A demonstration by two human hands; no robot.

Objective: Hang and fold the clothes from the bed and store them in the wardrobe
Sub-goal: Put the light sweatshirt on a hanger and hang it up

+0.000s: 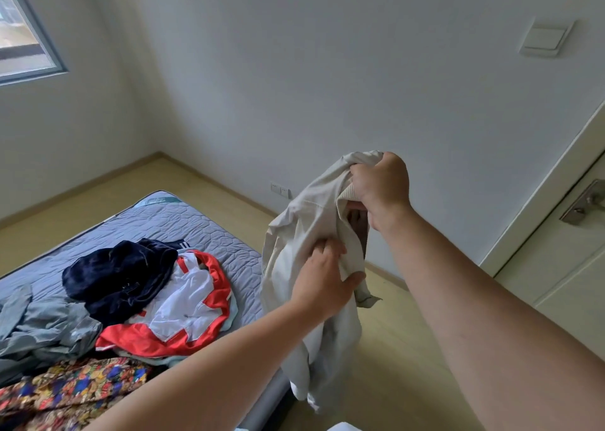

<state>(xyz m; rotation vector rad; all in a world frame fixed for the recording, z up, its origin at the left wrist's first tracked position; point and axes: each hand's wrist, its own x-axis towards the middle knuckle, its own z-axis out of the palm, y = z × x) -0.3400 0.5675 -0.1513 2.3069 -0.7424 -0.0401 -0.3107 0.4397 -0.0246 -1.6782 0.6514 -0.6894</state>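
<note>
The right hand (379,185) is raised in front of the white wall, its fingers (360,177) curled tight round the bunched top of a pale beige jacket (304,231), near a ribbed collar edge. The jacket hangs from that grip in loose folds, in the air just beyond the foot corner of the bed (203,224), with its lower end dangling over the wooden floor (399,348). Lower down, the left hand (324,276) pinches a fold in the middle of the same jacket, with the thumb on the near side and the fingers (322,250) closed on the cloth from the far side. On the bed, whose grey quilted mattress lies bare, the other clothes lie in a heap to the left of the arms. A dark navy velvet garment (121,273) rests partly on a red and white top (193,303). A grey-blue garment (42,326) is crumpled beside them at the left edge. A bright multicoloured patterned piece (75,384) lies nearest the camera. A window (26,37) shows at the upper left. A wall socket (281,189) sits low on the wall behind the jacket, and a light switch (545,37) is high on the right. A white door (563,267) with a metal handle (586,201) stands at the right edge.
</note>
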